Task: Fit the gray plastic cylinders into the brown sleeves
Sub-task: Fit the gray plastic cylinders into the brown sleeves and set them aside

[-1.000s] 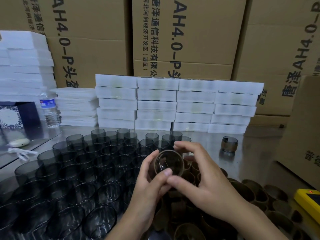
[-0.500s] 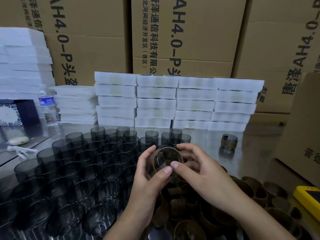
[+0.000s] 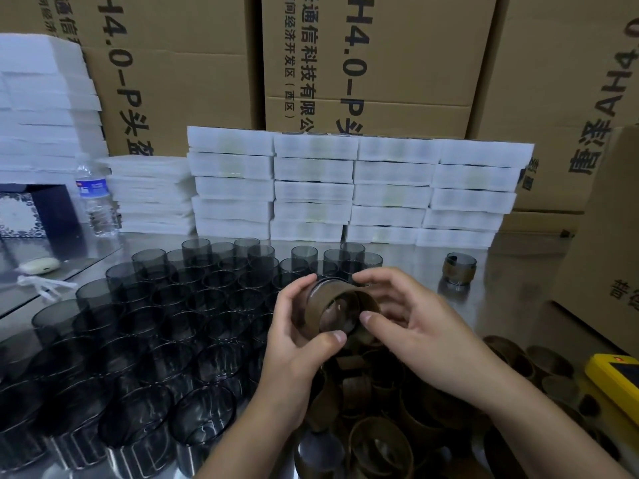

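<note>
While you hold the piece up over the steel tabletop (image 3: 408,267), both hands are busy on it: your left hand (image 3: 294,328) curls round the brown sleeve (image 3: 340,294), thumb pressed under its near edge, and your right hand (image 3: 415,326) pinches the same sleeve from the other side. The gray cylinder (image 3: 337,316) sits inside that sleeve, its end facing you, its far rim poking out beyond the band. Left of your hands, loose cylinders (image 3: 155,323) stand upright in crowded rows; below your wrists lies a heap of empty sleeves (image 3: 380,409). One sleeved cylinder (image 3: 460,271) stands alone to the right, well apart. Behind, white foam trays (image 3: 345,188) are stacked against printed cardboard cartons (image 3: 363,63). A water bottle (image 3: 95,198) stands far left, a yellow device (image 3: 619,382) at the right edge.
</note>
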The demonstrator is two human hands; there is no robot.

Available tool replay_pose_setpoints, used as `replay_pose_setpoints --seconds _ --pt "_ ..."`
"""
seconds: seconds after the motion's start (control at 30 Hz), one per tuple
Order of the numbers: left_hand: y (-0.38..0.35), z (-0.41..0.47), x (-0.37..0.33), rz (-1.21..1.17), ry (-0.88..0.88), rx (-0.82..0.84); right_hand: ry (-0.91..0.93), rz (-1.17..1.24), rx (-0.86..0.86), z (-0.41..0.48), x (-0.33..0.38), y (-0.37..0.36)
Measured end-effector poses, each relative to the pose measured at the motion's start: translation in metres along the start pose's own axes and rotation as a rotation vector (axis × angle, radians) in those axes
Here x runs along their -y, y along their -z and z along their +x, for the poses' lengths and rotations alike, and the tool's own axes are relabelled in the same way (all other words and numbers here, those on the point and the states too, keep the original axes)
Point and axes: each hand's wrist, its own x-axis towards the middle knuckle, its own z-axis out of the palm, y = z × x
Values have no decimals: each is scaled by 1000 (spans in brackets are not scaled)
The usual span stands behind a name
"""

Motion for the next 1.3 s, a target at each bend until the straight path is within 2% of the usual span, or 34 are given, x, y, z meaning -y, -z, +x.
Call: replay_pose_setpoints --seconds 0.3,0.4,0.57,0.97,1.13,1.3 --pt "1 2 -7 -2 -35 5 -37 65 4 3 -5 3" --pt "1 1 -8 -129 48 35 -28 113 5 4 -6 7" --pt "1 2 -9 -250 110 84 -69 51 12 10 -13 6" --pt "-7 1 -12 -223 174 0 -66 -73 26 6 -8 -2" --pt "-7 1 -16 -219 179 69 -46 21 24 6 -14 -7" --pt "-8 1 -13 -173 219 29 -28 6 9 6 -22 -13"
